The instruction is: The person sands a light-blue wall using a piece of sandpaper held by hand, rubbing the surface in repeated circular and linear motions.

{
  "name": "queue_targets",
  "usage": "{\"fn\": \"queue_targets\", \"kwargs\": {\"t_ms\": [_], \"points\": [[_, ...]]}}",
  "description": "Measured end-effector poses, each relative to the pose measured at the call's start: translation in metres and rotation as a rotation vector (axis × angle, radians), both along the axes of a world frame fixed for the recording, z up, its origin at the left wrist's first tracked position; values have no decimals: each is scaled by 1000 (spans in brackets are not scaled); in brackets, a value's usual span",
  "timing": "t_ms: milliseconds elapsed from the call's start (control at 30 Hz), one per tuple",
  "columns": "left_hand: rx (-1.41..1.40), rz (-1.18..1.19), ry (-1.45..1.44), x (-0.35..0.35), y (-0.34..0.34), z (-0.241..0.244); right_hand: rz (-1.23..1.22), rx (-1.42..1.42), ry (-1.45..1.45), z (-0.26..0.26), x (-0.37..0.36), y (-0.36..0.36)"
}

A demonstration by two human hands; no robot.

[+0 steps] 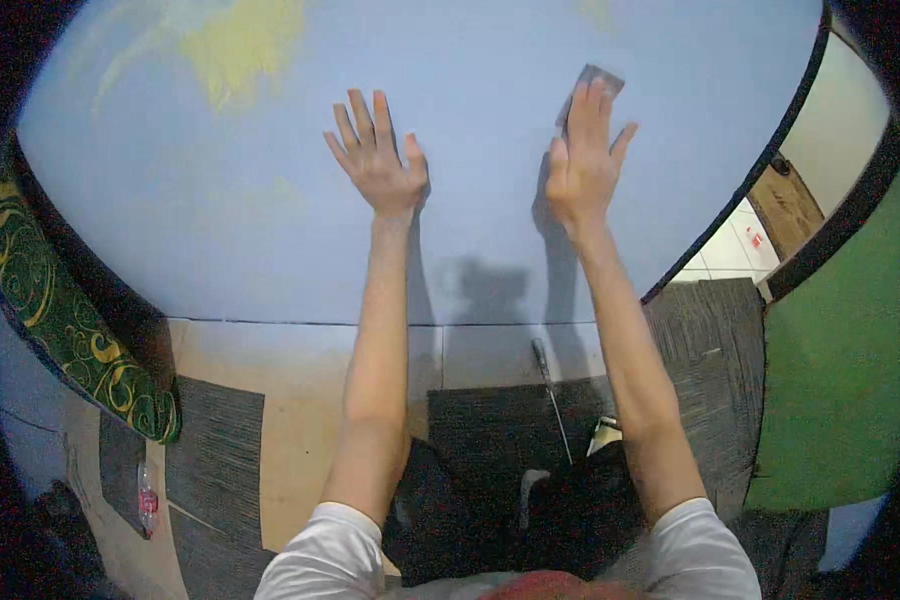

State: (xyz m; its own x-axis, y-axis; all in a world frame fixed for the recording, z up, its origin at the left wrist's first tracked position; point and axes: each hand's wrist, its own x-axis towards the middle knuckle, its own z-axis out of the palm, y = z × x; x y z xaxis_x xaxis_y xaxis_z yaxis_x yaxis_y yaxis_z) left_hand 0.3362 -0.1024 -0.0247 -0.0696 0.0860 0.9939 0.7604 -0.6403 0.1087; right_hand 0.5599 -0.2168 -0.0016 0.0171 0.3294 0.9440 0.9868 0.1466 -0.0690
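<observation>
A pale blue wall panel (480,45) rises before me, with a yellow patch (247,52) at its upper left. My left hand (381,169) lies against it, palm to the surface and fingers spread, holding nothing. To the right, my right hand (589,157) presses a grey sheet, apparently sandpaper (613,81), against the same surface. The sheet sticks out past the fingertips; the rest of it is hidden under the fingers.
Below, a screwdriver (551,386) with a long shaft lies on dark grey carpet tiles (487,427). A plastic bottle (147,499) lies at lower left, near a green and gold patterned panel (82,322). An opening at right shows white floor tiles (727,244); a green surface (832,375) lies beyond.
</observation>
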Motion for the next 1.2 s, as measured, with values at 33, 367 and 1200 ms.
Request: {"fn": "queue_targets", "kwargs": {"t_ms": [33,367,1200], "points": [[-17,-13,-3,3,-3,0,-5,-11,-6,12,5,-4],[7,-40,-2,5,-6,9,-49,37,-147,1,38,-5],[-6,14,2,-3,-4,9,-13,26,-87,26,-12,12]]}}
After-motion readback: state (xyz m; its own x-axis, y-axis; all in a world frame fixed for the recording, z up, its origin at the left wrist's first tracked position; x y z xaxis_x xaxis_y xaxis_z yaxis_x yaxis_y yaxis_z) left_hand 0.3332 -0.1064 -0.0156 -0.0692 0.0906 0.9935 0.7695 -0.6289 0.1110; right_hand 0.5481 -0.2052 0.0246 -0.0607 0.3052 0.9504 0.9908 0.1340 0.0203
